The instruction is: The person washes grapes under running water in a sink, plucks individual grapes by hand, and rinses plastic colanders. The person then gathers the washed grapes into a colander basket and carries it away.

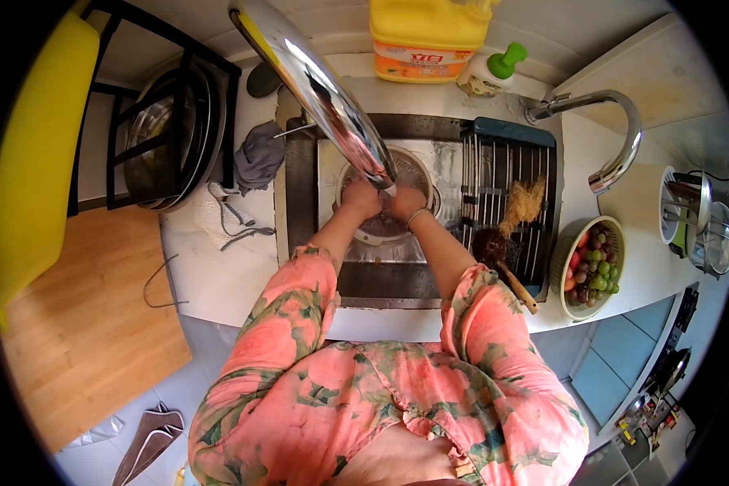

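A round metal bowl or colander (378,240) stands in the sink (300,235) beneath the large chrome faucet (332,93). A thin stream of water appears to fall from the spout between my hands. My left hand (362,197) reaches into the left side of the bowl. Opposite it, my right hand (407,202), with a bracelet at the wrist, is inside the right part. Both hands are close together, and the faucet partly covers the view of them. Their fingers are too hidden and small to make out, as is anything they may hold.
A drying rack (484,182) spans the sink's right side, holding a wooden-handled brush (514,279) and a fibrous scrubber (524,202). Fruit fills a basket (560,271) at right. Detergent (425,40) and a pump bottle (488,73) stand behind. A grey cloth (259,156) lies left.
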